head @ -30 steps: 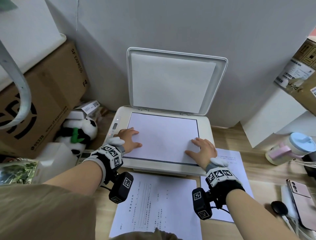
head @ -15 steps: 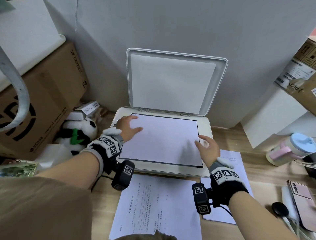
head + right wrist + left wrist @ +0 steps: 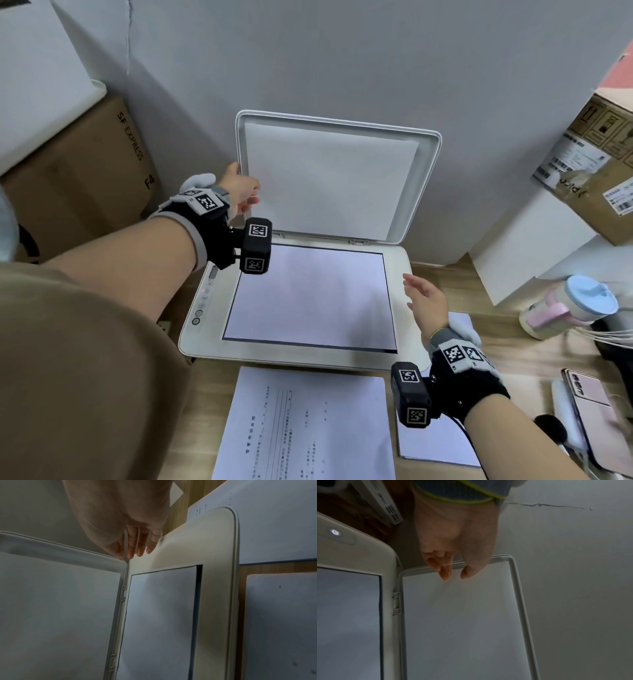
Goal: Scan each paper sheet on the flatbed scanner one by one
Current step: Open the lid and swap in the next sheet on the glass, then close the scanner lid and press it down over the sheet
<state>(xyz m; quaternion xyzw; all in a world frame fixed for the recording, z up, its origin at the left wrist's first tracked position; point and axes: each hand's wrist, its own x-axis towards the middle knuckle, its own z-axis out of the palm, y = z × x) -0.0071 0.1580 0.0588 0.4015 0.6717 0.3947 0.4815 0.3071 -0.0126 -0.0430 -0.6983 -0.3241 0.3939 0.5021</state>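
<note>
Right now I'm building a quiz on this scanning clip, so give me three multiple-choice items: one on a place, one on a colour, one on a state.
1. Where is the left hand?
A. flat on the sheet on the glass
B. at the left edge of the raised scanner lid
C. on the phone

2. What colour is the lid of the cup at the right of the desk?
A. light blue
B. red
C. black

3. What is the state of the scanner lid?
A. shut over the sheet
B. taken off and lying on the desk
C. raised, upright at the wall

Answers:
1 B: in the left wrist view the fingertips are at the lid's rim.
2 A: the cap is pale blue over a pink and cream body.
3 C: the lid stands open, and the sheet on the glass lies uncovered, with the right hand beside it.
</note>
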